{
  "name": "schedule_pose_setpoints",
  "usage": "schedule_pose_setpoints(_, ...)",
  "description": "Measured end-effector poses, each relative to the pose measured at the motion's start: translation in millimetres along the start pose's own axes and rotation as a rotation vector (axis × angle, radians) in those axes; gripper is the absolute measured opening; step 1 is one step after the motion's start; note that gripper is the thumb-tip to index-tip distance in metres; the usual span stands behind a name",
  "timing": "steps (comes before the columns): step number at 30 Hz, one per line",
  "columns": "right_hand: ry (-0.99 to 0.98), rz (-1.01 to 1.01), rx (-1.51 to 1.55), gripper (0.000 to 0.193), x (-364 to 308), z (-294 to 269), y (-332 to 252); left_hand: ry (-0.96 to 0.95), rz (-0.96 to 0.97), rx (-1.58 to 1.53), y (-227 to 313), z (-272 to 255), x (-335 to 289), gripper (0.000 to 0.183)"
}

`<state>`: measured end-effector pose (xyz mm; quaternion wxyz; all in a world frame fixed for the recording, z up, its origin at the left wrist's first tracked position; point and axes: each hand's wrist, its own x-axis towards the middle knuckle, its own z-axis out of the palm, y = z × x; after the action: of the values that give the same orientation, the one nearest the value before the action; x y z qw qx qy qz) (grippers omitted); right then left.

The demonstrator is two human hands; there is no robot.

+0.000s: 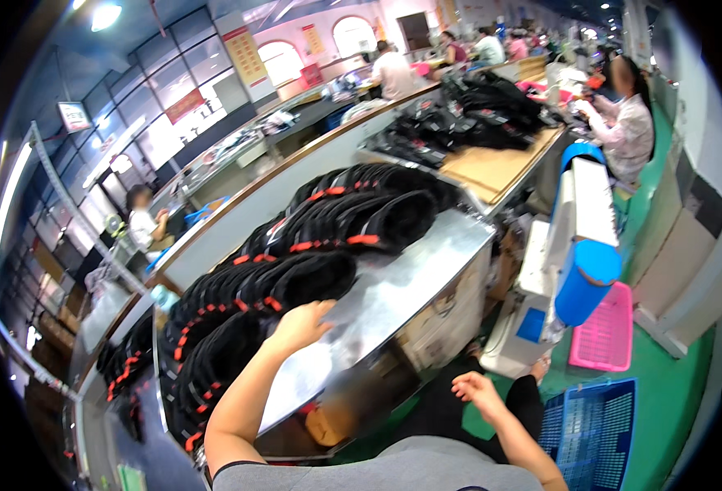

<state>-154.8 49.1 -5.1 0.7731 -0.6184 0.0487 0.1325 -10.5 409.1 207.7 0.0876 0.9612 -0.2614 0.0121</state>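
My left hand [302, 326] is over the shiny metal table [385, 303], right beside the nearest rows of black fabric pieces [308, 280]. These rounded, hollow-looking pieces are nested in long rows and carry red-orange marks along their edges. The left fingers stretch loosely to the right, with nothing visible in them; whether they touch the metal or a piece, I cannot tell. My right hand [479, 393] hovers above my lap, its fingers loosely bent and apart, holding nothing visible. It is nearest to the white and blue machine [533, 286] on my right.
A blue plastic crate [590, 434] and a pink basket [610, 327] stand on the green floor at right. Beyond the table, black pieces [492, 106] lie piled beside brown board [492, 168]. A co-worker [627, 123] sits at far right; others work farther back.
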Motion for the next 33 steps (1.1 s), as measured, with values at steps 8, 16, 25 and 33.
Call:
schedule_pose_setpoints(8, 0.18, 0.029, -0.016, 0.019, -43.6, -72.1, 43.3, 0.528, -0.308, 0.176, 48.1, 29.1, 237.4, 0.042)
schedule_pose_setpoints(16, 0.352, 0.063, 0.022, 0.021, -79.5, -97.5, 35.3, 0.554, 0.151, -0.421, 71.5, 55.3, 238.7, 0.02)
schedule_pose_setpoints(25, 0.179, -0.616, -0.04, 0.053, -61.8, -69.6, -155.6, -0.435, 0.695, -0.935, 250.9, 93.0, 74.2, 0.052)
schedule_pose_setpoints(33, 0.508, -0.339, 0.411, 0.017, -86.6, -112.1, -76.2, -1.169, -0.275, -1.852, 295.7, 254.9, 93.4, 0.045)
